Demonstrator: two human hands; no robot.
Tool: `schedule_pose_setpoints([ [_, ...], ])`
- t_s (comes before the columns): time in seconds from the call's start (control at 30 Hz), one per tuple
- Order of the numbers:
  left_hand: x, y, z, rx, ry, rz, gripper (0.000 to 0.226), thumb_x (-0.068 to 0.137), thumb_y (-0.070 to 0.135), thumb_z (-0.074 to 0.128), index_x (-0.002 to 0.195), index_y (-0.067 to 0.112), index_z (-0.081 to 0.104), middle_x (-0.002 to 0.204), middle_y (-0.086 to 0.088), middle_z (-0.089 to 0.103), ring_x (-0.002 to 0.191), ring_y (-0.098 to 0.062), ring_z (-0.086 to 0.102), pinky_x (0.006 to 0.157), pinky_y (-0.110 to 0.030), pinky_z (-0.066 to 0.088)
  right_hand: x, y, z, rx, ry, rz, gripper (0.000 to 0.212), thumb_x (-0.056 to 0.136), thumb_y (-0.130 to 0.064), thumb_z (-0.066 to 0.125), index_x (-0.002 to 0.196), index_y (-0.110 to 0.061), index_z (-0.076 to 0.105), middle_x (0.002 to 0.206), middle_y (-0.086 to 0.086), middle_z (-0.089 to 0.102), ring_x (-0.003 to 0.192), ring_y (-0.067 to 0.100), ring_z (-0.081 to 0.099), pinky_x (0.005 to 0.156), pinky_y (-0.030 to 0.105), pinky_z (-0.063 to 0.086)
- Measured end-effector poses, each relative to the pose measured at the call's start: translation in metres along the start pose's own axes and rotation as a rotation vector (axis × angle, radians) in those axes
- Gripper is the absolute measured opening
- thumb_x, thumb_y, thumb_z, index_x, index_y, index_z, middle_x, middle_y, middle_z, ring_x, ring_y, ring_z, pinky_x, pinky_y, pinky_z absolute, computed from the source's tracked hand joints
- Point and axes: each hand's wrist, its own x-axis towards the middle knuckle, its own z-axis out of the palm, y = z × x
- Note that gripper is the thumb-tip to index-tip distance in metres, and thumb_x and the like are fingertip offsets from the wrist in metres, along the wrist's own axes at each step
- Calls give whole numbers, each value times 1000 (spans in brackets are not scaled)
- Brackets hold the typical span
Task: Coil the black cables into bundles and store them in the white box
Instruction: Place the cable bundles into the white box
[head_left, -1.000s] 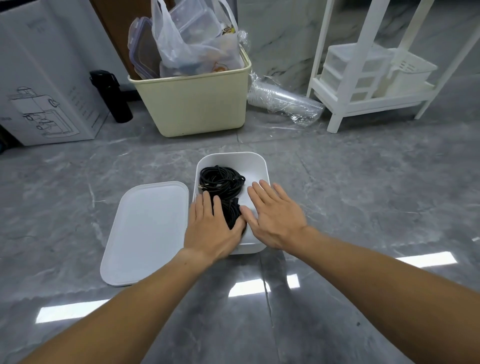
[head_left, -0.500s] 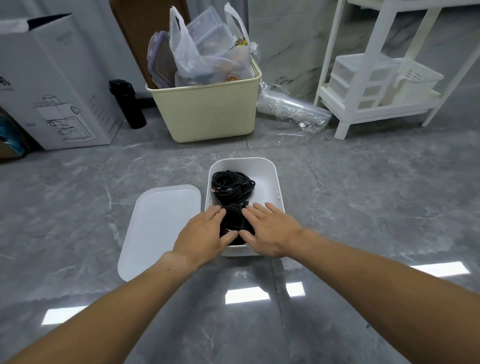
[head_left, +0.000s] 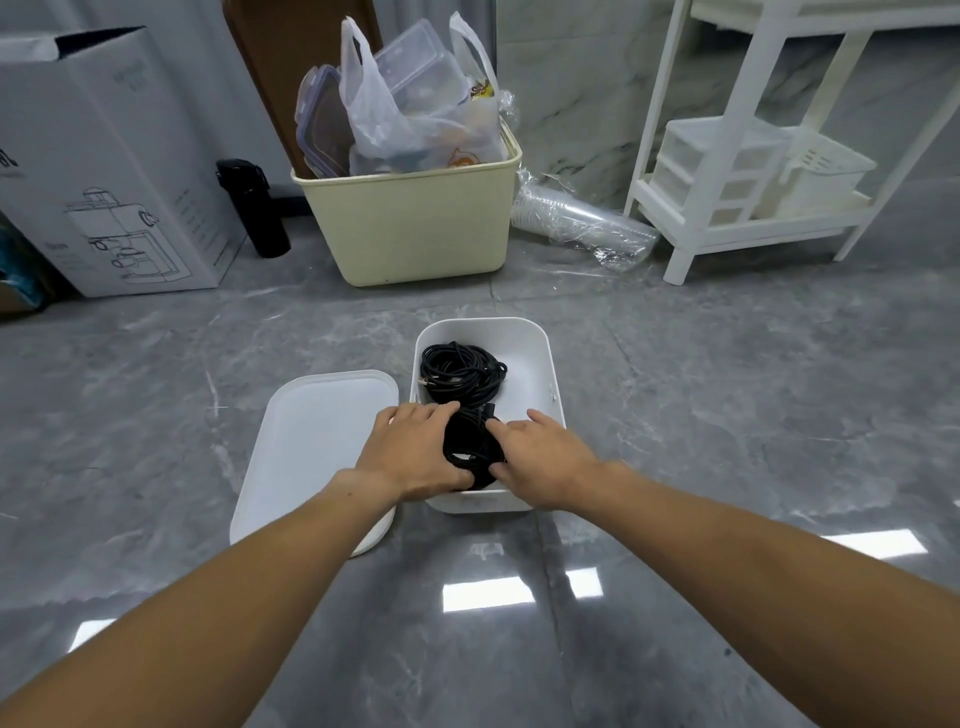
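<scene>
Fingers (head_left: 441, 413) of my left hand (head_left: 415, 454) and right hand (head_left: 540, 457) are lying nearly straight and close together, pressing the near cable bundle (head_left: 470, 447) down so it is settling inside the white box (head_left: 540, 374) on the floor. A second coiled bundle (head_left: 460, 371) is sitting behind it. I am leaving the lid (head_left: 317, 447) flat just beside the box, to its left, ready for closing.

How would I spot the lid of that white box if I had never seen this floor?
Start at the cream bin stuffed with plastic bags at the back. Nearer the person, a white box of black cable bundles sits on the grey floor. The lid lies flat beside it, on its left: a shallow, rounded white rectangle holding nothing.
</scene>
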Motion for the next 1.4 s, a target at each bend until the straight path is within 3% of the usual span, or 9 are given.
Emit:
schedule_pose_setpoints([
  [0.17,11,5,-4,-26,-32,-53,99,68,58,74,151,28,30,142,-4,49,134,-26,38,109,-36,22,-2,4,-2,160,52,32,25,97,-20,51,120,-10,50,117,13,64,112,31,52,89,35,38],
  [0.23,12,6,-2,-45,30,-87,96,68,61,73,149,28,33,142,-5,47,134,-25,36,110,-36,21,1,6,-8,223,66,47,29,96,-16,51,125,-10,50,119,13,65,114,33,53,90,40,44],
  [0.43,7,12,11,124,78,-119,88,71,76,62,139,24,43,134,-4,48,130,-24,34,110,-37,19,11,1,-8,169,-32,76,30,97,-12,47,126,-11,52,122,14,65,114,33,55,89,36,43],
  [0.53,8,10,14,130,93,-116,90,71,78,61,141,25,40,136,-2,46,132,-22,33,112,-37,18,10,2,-6,134,-52,63,35,98,-14,47,132,-12,47,124,14,63,114,31,54,85,29,33],
  [0.63,10,9,14,119,100,-100,94,69,80,61,142,25,39,140,-1,43,135,-21,31,113,-37,16,9,2,-6,107,-55,55,41,98,-18,47,138,-11,40,132,14,57,121,30,50,100,32,32],
  [0.73,9,8,13,52,125,-50,103,72,79,59,151,22,28,157,0,26,147,-18,16,118,-36,7,8,1,-5,108,2,48,57,98,-19,47,151,-9,30,146,11,47,133,27,41,113,34,25],
  [0.9,6,10,20,82,1,108,77,100,59,32,159,20,3,167,1,-6,153,-17,-10,123,-35,-3,6,8,-6,75,55,87,53,96,-17,45,147,-8,35,147,10,47,137,25,38,118,35,17],
  [1.07,13,15,25,140,-135,58,67,106,48,20,158,14,-4,167,-5,-10,152,-22,-16,123,-39,-5,6,11,-2,31,15,123,42,96,-17,43,137,-7,41,139,10,51,133,25,42,119,35,17],
  [1.4,18,12,31,53,-126,30,73,103,56,21,157,17,-9,165,-2,-17,150,-17,-22,121,-35,-12,3,6,-5,18,-31,136,39,97,-19,42,134,-7,43,137,11,52,131,26,44,119,37,18],
])
